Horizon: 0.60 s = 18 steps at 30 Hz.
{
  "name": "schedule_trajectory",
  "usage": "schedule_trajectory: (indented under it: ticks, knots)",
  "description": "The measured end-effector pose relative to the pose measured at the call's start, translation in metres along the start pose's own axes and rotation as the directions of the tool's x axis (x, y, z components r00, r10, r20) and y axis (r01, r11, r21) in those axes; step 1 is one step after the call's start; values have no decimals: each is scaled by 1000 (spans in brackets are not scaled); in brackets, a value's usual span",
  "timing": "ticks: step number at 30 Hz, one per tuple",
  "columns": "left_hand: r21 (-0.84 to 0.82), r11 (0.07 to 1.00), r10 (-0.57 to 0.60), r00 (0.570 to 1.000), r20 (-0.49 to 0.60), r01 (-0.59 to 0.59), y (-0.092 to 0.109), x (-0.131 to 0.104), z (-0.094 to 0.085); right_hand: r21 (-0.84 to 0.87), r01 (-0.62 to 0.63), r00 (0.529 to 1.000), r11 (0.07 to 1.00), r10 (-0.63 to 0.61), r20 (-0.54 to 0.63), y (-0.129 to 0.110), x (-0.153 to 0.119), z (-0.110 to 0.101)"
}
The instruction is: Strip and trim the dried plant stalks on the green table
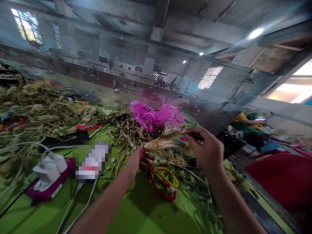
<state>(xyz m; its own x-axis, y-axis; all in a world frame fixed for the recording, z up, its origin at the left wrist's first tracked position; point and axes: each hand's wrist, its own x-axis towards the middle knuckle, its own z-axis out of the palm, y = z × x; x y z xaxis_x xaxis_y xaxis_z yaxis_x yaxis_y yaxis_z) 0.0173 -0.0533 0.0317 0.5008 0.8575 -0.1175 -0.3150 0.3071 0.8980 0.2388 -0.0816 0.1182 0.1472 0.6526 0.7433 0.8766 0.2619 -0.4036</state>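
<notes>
Holding a dried husk [163,142] at a slant between the left hand [140,156] and the right hand [208,148], near the middle of the view, over the near side of some brown stalks [129,128]. Looks papery and ragged: tan along the upper edge, paler and nearly cream beneath, drawn out lengthwise, with frayed strands toward the right. Pinching the right end between thumb and bent fingers of the right hand; gripping the left end in the curled fingers of the left hand, close to a whitish tip — too dim there to make out the thumb. Just below, on the green worktop [136,211], can see looped handles [175,177], red and yellow. Roomiest in the foreground, on bare green surface, otherwise crowded. Closed off at the back by a perforated screen [136,73], with a pink plastic bag [169,115] in front of it. Hemmed in at the left by a phone [94,161], blurred out, a purple power strip [55,191] with white plugs [50,167], trailing cables [69,206] and, farther back, a red cutter [89,126] beside a leafy heap [48,104]. Littered at the right with green scraps [207,198], near the worktop's edge — with a red chair [280,175] beyond.
</notes>
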Motion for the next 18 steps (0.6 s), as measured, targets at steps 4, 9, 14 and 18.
schedule_trajectory:
  ticks: [4, 9, 14, 18]
  knots:
    - [-38, 999, 11, 992, -122, -16, 5, -3, -3, 8, 66, 998, 998, -66, 23, -4, -1, 3]
    - [-42, 999, 17, 990, -137, -23, 5, -3, -8, -57, 160, 985, 986, -155, 74, -10, -3, 2]
    - [169, 986, -2, 998, -69, 14, -5, 2, -6, 4, 115, 990, 993, -115, 78, -8, -3, 5]
    - [69, 997, -23, 990, -142, 33, -9, 4, -4, 70, 93, 995, 993, -92, -24, -6, -1, 6]
